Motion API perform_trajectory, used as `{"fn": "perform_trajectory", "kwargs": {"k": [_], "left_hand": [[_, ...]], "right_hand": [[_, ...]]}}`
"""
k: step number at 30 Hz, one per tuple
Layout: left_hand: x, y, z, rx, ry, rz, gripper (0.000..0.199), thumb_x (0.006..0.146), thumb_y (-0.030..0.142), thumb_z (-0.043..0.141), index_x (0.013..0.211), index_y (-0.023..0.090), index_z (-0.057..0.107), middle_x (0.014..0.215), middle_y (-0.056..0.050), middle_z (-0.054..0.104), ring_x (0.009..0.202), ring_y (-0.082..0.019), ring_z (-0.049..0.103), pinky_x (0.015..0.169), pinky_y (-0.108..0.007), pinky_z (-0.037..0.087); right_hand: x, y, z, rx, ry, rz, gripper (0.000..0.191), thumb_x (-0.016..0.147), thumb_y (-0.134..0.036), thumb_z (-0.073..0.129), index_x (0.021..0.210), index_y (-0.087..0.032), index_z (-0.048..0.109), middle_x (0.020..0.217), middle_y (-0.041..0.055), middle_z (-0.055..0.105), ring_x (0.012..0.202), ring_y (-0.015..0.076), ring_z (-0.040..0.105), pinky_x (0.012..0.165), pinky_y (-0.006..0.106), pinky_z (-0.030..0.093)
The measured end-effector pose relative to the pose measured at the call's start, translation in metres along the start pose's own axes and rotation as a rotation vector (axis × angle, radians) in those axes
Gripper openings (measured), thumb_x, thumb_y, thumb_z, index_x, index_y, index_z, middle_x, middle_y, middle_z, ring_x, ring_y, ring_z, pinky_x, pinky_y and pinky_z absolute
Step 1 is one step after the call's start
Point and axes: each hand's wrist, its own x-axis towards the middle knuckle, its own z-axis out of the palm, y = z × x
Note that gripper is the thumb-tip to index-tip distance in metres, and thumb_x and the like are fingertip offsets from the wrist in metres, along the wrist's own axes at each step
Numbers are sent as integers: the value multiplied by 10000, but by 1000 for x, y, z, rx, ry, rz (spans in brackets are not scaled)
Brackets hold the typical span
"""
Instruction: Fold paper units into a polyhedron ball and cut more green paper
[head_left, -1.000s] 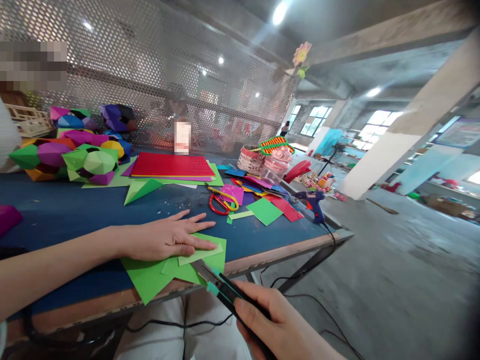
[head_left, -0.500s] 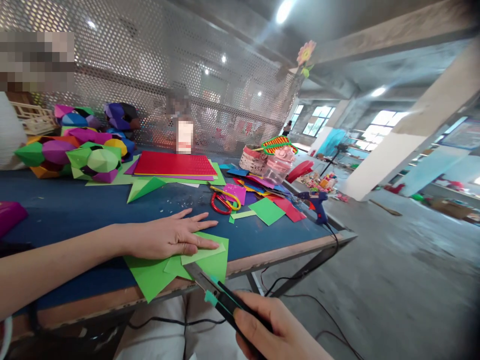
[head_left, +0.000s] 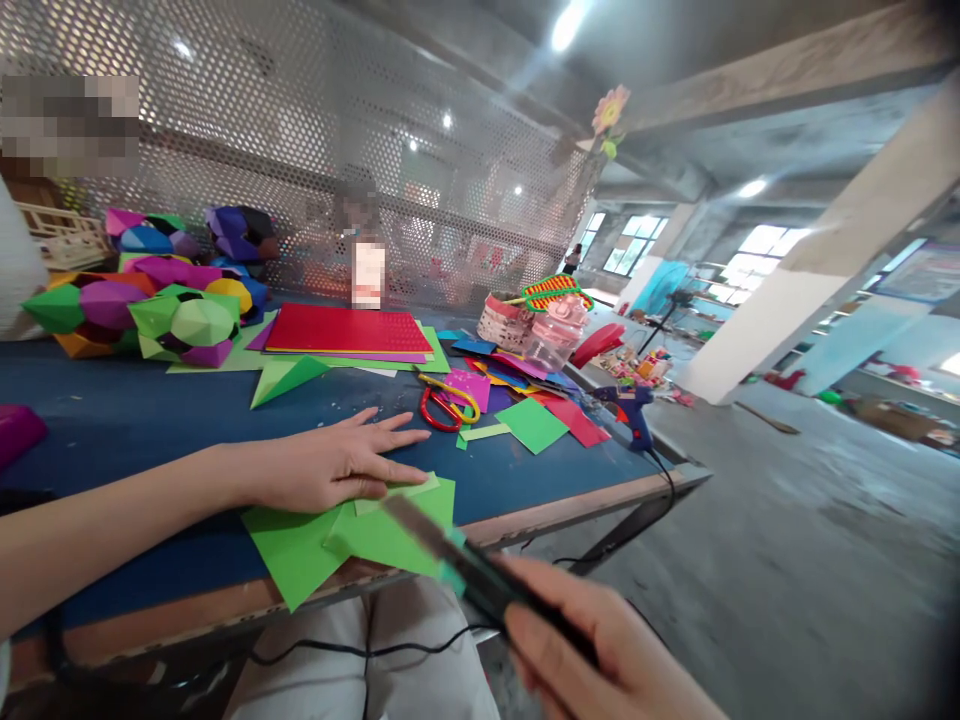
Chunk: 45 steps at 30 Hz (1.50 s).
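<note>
My left hand (head_left: 337,468) lies flat with fingers spread, pressing a pale green strip (head_left: 397,496) onto green paper sheets (head_left: 300,560) at the table's front edge. Wrapped round the black and green handle of a utility knife (head_left: 487,578) is my right hand (head_left: 592,640). The knife's extended blade, blurred by motion, points up and left over the right part of the green paper, close to the strip. Whether the blade touches the paper I cannot tell.
Red and yellow scissors (head_left: 448,405), a green square (head_left: 532,425) and a blue glue gun (head_left: 634,410) lie to the right on the blue table (head_left: 187,410). Behind are a red sheet stack (head_left: 345,328), faceted paper balls (head_left: 187,325) and a clear jar (head_left: 551,340).
My right hand has moved right and slightly down with the knife, whose blade has come off the strip's lower left edge. My left hand stays on the strip, nearly still.
</note>
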Motion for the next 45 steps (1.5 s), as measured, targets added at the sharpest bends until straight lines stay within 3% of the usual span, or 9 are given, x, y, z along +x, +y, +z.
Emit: {"fn": "perform_trajectory", "kwargs": {"k": [3, 6, 10, 18, 21, 26, 31, 39, 45], "left_hand": [[-1, -7, 3, 31, 173, 28, 503, 1018, 201, 483, 1454, 444, 543, 1661, 12, 362, 1568, -338, 207, 1240, -657, 113], [0, -6, 6, 14, 369, -9, 384, 1009, 255, 492, 1348, 291, 668, 1411, -62, 666, 1450, -318, 452, 1211, -546, 311], [1, 7, 6, 0, 491, -196, 318, 929, 490, 634, 1003, 198, 739, 1118, -103, 721, 1121, -314, 628, 968, -433, 503], [5, 12, 10, -117, 333, -315, 172, 879, 358, 692, 885, 209, 607, 1006, -36, 648, 986, -250, 586, 919, -381, 437], [6, 10, 11, -138, 340, -312, 138, 881, 316, 680, 892, 202, 602, 1002, -39, 638, 992, -247, 574, 909, -375, 427], [5, 11, 12, -146, 347, -332, 166, 855, 325, 699, 907, 204, 597, 1006, -43, 635, 977, -249, 579, 860, -358, 437], [1, 4, 7, -127, 355, -323, 251, 810, 376, 739, 964, 211, 629, 1024, -43, 660, 973, -257, 599, 856, -360, 449], [-2, -3, -1, -74, 390, -412, 257, 735, 373, 772, 900, 208, 663, 970, -41, 666, 934, -268, 615, 784, -341, 447], [-2, -12, -17, -328, 669, -449, 226, 814, 426, 662, 738, 213, 648, 744, -19, 678, 715, -207, 621, 669, -304, 440]], "right_hand": [[25, 3, -27, -308, 368, -224, 560, 1003, -547, 454, 1414, -186, 576, 725, 20, 601, 590, 159, 530, 544, 265, 392], [65, 10, -53, -628, 653, -362, 498, 1013, -415, 421, 1441, -194, 547, 1081, 127, 696, 928, 278, 659, 728, 346, 477], [113, 23, -75, -974, 796, -219, 477, 1049, -298, 351, 1500, -212, 478, 1185, 153, 653, 882, 282, 677, 687, 361, 452], [138, 11, -58, -1038, 745, -476, 321, 1012, -232, 519, 1301, -157, 637, 1184, 170, 615, 1080, 334, 610, 912, 469, 443], [137, -9, -31, -773, 428, -693, 166, 1013, -198, 552, 1102, -184, 691, 1130, 101, 642, 1059, 239, 620, 943, 380, 450], [141, -26, 5, -725, 180, -648, 176, 939, -343, 718, 978, -178, 670, 1042, 68, 653, 1009, 239, 616, 895, 375, 449], [144, -27, -3, -682, 178, -634, 120, 952, -194, 675, 847, -187, 616, 899, 31, 660, 899, 197, 610, 798, 308, 436], [163, -12, -49, -751, 486, -547, 57, 940, -166, 605, 960, -190, 652, 912, 58, 682, 883, 240, 629, 780, 337, 448], [172, -35, -27, -642, 483, -735, 197, 981, -209, 557, 1157, -178, 642, 1134, 121, 667, 1052, 252, 631, 915, 377, 477]]}}
